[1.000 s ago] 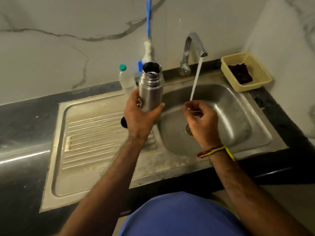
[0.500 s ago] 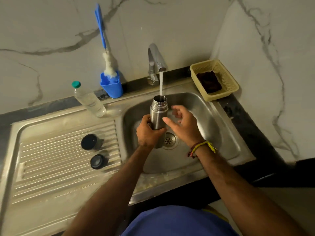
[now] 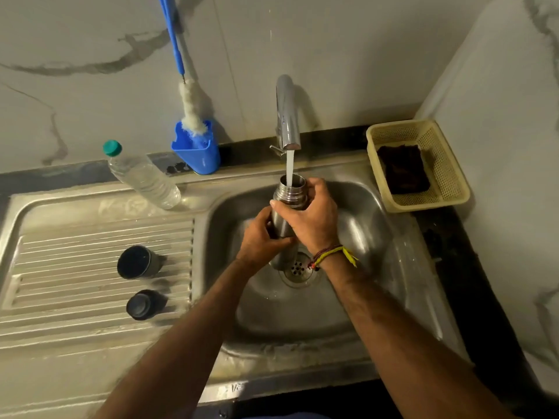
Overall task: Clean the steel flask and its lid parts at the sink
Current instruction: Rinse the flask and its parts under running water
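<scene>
The steel flask (image 3: 291, 193) stands upright over the sink basin (image 3: 369, 237), its open mouth right under the tap (image 3: 287, 116). Water runs from the spout into the flask. My left hand (image 3: 261, 237) grips the flask's lower body. My right hand (image 3: 311, 216) is wrapped round its upper body just below the neck. Two dark lid parts lie on the ribbed drainboard (image 3: 75, 267) to the left: a cup-shaped cap (image 3: 137, 262) on its side and a smaller stopper (image 3: 143, 304) nearer to me.
A clear plastic bottle (image 3: 142, 176) with a green cap leans at the drainboard's back. A blue holder (image 3: 198, 149) with a bottle brush (image 3: 190, 104) stands against the wall. A yellow basket (image 3: 444, 173) holding a dark scrubber sits right of the sink. The drain (image 3: 298, 269) lies below the flask.
My right hand has closed round the flask's upper body; half a second ago it hovered open beside it. The flask has stayed under the running water since then.
</scene>
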